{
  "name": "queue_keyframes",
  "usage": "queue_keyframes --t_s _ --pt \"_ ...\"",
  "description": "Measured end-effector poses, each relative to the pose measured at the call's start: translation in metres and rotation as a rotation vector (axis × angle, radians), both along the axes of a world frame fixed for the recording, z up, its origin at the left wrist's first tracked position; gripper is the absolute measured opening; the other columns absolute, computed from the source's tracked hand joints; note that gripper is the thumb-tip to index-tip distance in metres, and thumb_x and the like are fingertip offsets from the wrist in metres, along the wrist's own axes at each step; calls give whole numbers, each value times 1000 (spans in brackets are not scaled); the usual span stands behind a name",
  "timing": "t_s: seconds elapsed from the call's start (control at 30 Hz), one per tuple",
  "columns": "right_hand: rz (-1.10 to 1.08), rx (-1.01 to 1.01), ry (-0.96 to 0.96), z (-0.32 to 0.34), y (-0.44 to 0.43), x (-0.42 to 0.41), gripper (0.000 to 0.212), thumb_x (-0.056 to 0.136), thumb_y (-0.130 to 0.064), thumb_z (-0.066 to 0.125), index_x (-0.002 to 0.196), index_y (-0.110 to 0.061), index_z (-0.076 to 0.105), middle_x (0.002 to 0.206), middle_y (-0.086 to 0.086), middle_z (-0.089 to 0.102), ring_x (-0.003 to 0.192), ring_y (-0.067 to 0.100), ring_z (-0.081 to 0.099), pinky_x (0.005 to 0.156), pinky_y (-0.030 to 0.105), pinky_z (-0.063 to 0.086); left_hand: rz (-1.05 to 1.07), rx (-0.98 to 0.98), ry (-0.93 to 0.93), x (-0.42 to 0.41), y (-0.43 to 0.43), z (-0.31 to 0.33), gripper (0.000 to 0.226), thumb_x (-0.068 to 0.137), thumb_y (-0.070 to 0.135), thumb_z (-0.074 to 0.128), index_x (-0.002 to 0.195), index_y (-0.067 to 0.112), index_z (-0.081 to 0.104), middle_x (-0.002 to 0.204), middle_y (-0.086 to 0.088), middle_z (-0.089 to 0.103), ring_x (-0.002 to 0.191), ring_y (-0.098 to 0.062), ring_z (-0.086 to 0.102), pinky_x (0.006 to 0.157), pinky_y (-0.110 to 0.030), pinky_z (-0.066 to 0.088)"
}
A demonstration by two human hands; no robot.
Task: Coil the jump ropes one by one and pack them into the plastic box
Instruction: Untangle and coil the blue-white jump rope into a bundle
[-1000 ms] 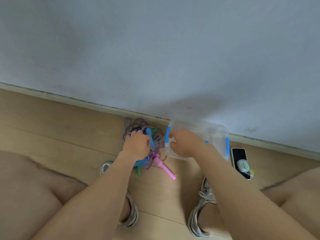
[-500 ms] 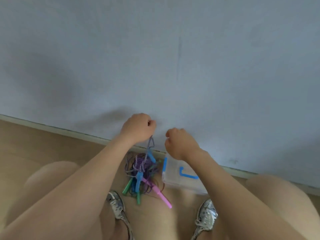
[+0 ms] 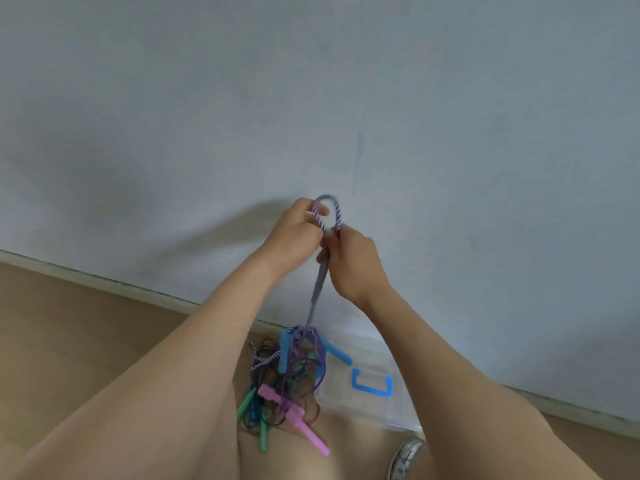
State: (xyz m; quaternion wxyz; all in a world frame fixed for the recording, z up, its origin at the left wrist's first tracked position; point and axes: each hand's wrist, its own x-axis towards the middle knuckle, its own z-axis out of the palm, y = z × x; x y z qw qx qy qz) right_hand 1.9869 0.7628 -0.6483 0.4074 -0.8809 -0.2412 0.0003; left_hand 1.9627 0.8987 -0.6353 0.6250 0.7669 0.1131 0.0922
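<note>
Both my hands are raised in front of the wall and hold a blue-and-white striped jump rope [image 3: 330,211]. My left hand [image 3: 298,233] pinches one side of a small loop at its top. My right hand [image 3: 353,261] grips the other side, and the rope hangs down between them to a tangled pile of jump ropes [image 3: 287,379] on the floor, with blue, green and pink handles. A clear plastic box [image 3: 377,400] with blue latches stands just right of the pile, against the wall.
The pale wall [image 3: 311,98] meets the wooden floor [image 3: 69,323] at a baseboard behind the pile. My bare knees fill the lower left and right. One shoe [image 3: 403,459] shows at the bottom.
Both hands rose from the floor and came together. The left lifted the striped rope out of the pile; the right left the box and took hold of the rope, forming a loop.
</note>
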Motion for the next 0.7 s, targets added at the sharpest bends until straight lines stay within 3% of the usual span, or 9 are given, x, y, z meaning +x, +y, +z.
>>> queue_keyframes --t_s 0.07,0.17,0.23,0.3,0.4,0.47,0.57,0.63,0.7 --pt "-129 165 -100 12 7 -3 26 109 -16 43 93 -7 61 84 8 73 81 31 67 72 39 47 -179 60 76 5 3 -10 40 85 -6 50 116 15 65 101 -3 68 83 -17 65 69 -28 51" --pt "-122 424 -181 35 7 -10 28 112 -18 40 92 -16 59 79 -5 74 71 9 65 71 24 47 -445 354 244 5 3 -21 7 88 22 72 93 27 74 99 8 75 100 -14 69 89 -34 55" --pt "-107 535 -225 43 -1 -14 27 113 -21 38 94 -19 57 81 -6 75 70 9 65 75 32 53 -510 535 303 5 2 -29 16 99 34 67 84 33 73 97 12 75 94 -7 67 86 -30 51" --pt "-132 653 -230 49 -15 -17 27 114 -22 35 95 -19 55 86 -2 77 70 17 66 74 43 55 -515 693 340 6 5 -39 28 106 37 54 88 32 74 102 6 76 96 -13 69 91 -34 52" --pt "-176 845 -165 52 -34 -22 26 115 -19 33 99 -14 53 91 6 78 71 28 66 71 42 56 -472 818 419 3 13 -48 34 109 37 44 97 25 73 106 -2 73 98 -22 68 93 -39 54" --pt "-207 909 -111 53 -41 -26 25 116 -19 34 101 -12 53 91 9 78 71 30 67 68 39 57 -426 814 389 2 13 -51 34 110 31 41 97 18 70 100 -3 70 94 -23 65 82 -33 50" --pt "-246 780 -75 52 -47 -25 20 113 -24 42 104 -14 56 75 7 76 62 25 70 61 36 57 -325 795 292 1 11 -50 33 111 23 41 88 18 63 83 4 68 78 -15 62 61 -28 41" --pt "-284 509 -125 42 -50 -17 14 109 -27 47 111 -16 56 66 4 73 60 17 70 62 32 56 -279 716 265 0 10 -48 33 112 27 39 92 16 64 78 5 73 62 -2 58 54 -21 36" --pt "-308 230 -99 28 -54 -8 23 104 -31 48 125 -22 50 74 5 73 71 23 71 69 41 58 -244 612 225 -2 10 -43 33 113 29 39 96 16 65 76 2 77 56 0 59 58 -21 41"
